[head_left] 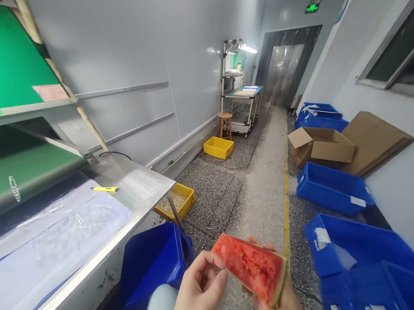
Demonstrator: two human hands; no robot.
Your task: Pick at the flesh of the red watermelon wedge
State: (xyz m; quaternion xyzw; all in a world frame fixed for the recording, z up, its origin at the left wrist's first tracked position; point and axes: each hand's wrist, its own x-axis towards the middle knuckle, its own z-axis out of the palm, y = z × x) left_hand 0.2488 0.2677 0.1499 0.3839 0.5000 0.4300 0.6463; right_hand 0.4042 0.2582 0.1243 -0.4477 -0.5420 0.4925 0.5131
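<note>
"What's along the left side of the frame?"
"A broad green conveyor belt point(26, 166), and right of it a slim yellow plastic-handled cutter point(107, 189) on a silver metal table point(160, 183)."
"And upper centre?"
"A round wooden stool point(225, 115), with a shallow rectangular yellow plastic crate point(218, 149) just below it on the floor."
"The right side?"
"An open brown cardboard box point(332, 150) above a long blue plastic bin point(329, 192). A glowing green sign point(312, 8) shows at upper right."
</note>
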